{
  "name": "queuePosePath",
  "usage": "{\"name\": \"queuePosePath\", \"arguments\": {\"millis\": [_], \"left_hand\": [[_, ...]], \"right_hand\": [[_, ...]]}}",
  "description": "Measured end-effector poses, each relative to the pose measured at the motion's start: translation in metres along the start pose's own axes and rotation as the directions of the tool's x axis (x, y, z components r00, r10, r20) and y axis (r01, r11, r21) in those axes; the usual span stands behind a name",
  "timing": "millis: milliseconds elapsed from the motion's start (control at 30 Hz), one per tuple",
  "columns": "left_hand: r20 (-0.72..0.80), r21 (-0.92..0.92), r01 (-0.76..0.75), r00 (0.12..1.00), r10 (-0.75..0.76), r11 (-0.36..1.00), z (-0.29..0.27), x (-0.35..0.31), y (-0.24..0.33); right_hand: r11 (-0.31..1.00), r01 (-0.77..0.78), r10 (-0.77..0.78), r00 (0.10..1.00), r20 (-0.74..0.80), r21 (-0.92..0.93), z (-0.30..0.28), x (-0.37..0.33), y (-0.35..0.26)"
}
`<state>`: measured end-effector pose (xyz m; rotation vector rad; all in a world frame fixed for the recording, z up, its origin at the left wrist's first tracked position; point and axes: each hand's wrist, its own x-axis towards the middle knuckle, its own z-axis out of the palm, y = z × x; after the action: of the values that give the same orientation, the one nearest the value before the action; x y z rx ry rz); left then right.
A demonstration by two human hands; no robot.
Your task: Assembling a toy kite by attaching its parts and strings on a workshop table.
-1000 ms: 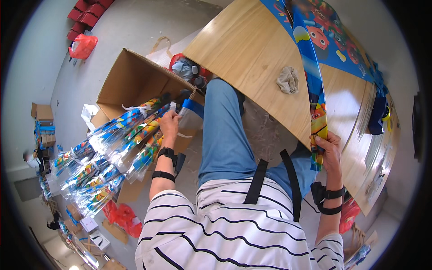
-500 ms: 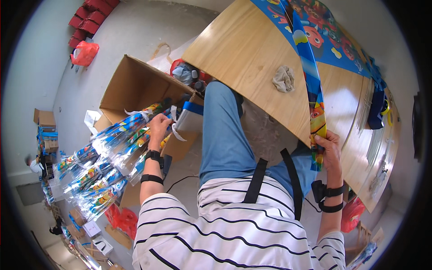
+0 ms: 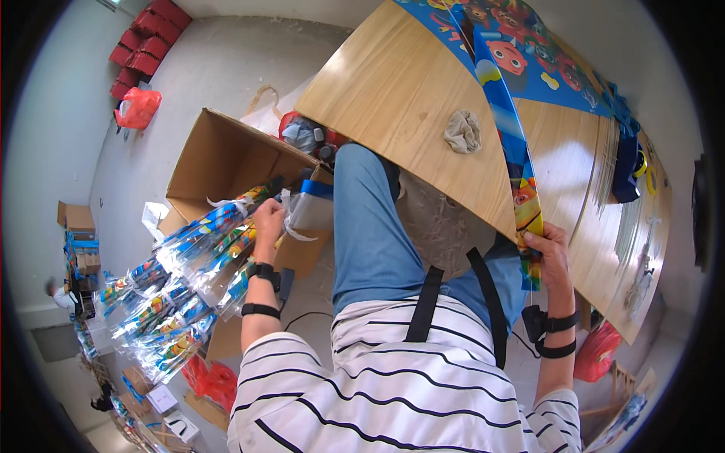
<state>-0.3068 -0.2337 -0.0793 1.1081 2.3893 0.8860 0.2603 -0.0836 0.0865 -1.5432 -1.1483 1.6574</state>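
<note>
My right hand is closed on the near end of a long folded printed plastic strip, blue with yellow and red cartoon figures. The strip runs up along the wooden table to the far end. My left hand is curled, its fingers bent in, over bundles of rolled printed plastic film at the left. What those fingers hold, if anything, is hidden. White tie strips show close beside it. The bundles, with clear shiny ends, lean out of an open cardboard box.
The wooden table carries a printed blue sheet, a crumpled beige cloth and a roll of yellow tape. Red bags and red stacked blocks stand at the far left. A cable lies on the floor.
The view has turned slightly. My left hand's fingers are more curled and sit a little farther from the white tie. My right hand keeps its grip on the strip.
</note>
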Motion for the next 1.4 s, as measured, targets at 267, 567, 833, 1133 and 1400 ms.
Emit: {"name": "queuePosePath", "arguments": {"millis": [267, 567, 833, 1133, 1400], "left_hand": [[0.213, -0.875, 0.067, 0.943, 0.257, 0.479, -0.1, 0.005, 0.189], [0.326, -0.915, 0.052, 0.677, 0.66, 0.399, -0.066, -0.001, 0.354], [0.331, -0.914, -0.002, 0.574, 0.749, 0.405, -0.03, -0.001, 0.406], [0.828, -0.558, 0.203, 0.07, 0.556, 0.805, 0.021, 0.012, 0.365], [0.719, -0.351, -0.508, 0.392, 0.573, 0.787, 0.026, 0.089, 0.437]], "right_hand": [[0.995, 0.097, -0.091, 0.971, 0.22, -0.017, 0.036, 0.011, -0.055], [0.89, 0.416, -0.439, 0.669, 0.601, 0.187, 0.131, 0.015, -0.163], [0.935, 0.315, -0.35, 0.73, 0.586, 0.166, 0.101, 0.023, -0.161], [0.943, 0.26, -0.322, 0.868, 0.379, 0.205, 0.009, 0.024, -0.142], [0.995, 0.1, -0.088, 0.941, 0.326, -0.017, -0.069, 0.019, -0.079]]}}
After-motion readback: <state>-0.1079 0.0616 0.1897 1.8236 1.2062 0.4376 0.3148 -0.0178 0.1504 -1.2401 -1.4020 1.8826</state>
